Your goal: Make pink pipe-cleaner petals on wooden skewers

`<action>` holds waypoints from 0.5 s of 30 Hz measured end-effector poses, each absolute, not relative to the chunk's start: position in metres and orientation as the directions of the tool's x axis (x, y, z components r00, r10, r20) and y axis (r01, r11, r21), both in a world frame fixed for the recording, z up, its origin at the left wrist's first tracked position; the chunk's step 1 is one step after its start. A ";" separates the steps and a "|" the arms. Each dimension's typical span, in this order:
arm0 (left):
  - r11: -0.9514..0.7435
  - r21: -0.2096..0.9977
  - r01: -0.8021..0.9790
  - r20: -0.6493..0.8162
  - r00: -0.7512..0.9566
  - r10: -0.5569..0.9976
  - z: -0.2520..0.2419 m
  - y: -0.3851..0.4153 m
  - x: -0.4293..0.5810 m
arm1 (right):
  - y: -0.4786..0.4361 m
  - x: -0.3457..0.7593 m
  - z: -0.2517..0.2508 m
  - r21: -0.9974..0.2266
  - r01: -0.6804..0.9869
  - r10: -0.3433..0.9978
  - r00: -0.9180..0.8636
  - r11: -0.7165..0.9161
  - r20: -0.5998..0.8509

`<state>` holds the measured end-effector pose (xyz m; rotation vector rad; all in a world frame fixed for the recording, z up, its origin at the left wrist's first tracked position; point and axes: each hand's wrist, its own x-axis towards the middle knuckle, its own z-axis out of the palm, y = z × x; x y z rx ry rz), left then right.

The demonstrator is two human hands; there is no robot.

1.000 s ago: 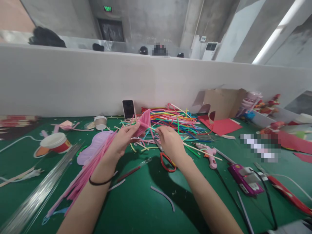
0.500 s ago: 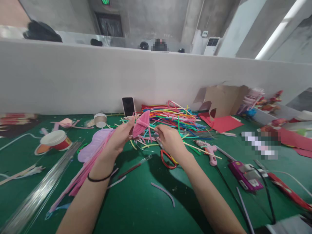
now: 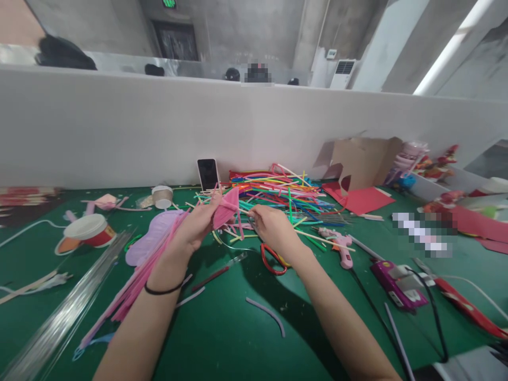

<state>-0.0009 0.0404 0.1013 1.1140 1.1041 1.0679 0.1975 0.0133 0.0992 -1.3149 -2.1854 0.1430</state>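
Note:
My left hand [image 3: 196, 225] is closed on a pink, ridged, triangular piece [image 3: 227, 210] and keeps it raised above the table. A short pink strand hangs from its right side. Just right of it, my right hand [image 3: 273, 227] pinches a thin pale stick [image 3: 325, 241], whose long end slants out to the right. The stick's other end points at the pink piece; whether they touch, I cannot tell. Scissors with red handles [image 3: 273, 272] lie below my right hand, their blades partly hidden. Long pink pipe cleaners [image 3: 137, 286] lie beside my left forearm.
A heap of coloured pipe cleaners [image 3: 273, 185] fills the back middle, near a propped phone [image 3: 208, 174]. On the right are a pink glue gun [image 3: 344, 251] and a purple power strip [image 3: 397, 286]. Clear rods [image 3: 75, 301] and a paper cup [image 3: 93, 230] lie left.
The pink piece has dropped slightly and turned a little in my left hand. My right hand has shifted slightly left with the pale stick.

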 end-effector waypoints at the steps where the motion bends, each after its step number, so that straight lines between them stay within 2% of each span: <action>1: 0.119 0.989 -0.087 -0.108 0.122 0.987 0.101 0.041 -0.001 | 0.015 0.200 0.099 -0.363 0.772 0.828 -0.357 0.522 0.432; 7: 0.017 0.990 -0.137 -0.014 0.025 1.000 0.098 0.050 -0.010 | 0.022 0.214 0.101 -0.302 0.722 0.719 -0.375 0.623 0.586; 9: 0.081 0.984 -0.158 -0.069 0.081 0.994 0.097 0.050 -0.011 | 0.024 0.216 0.100 -0.280 0.698 0.673 -0.379 0.658 0.635; 12: 0.241 0.958 -0.154 -0.195 0.263 0.945 0.100 0.044 -0.007 | 0.026 0.217 0.099 -0.246 0.663 0.605 -0.387 0.707 0.696; 15: 0.280 0.947 -0.159 -0.212 0.347 0.914 0.102 0.036 0.000 | 0.030 0.216 0.096 -0.234 0.647 0.570 -0.376 0.726 0.730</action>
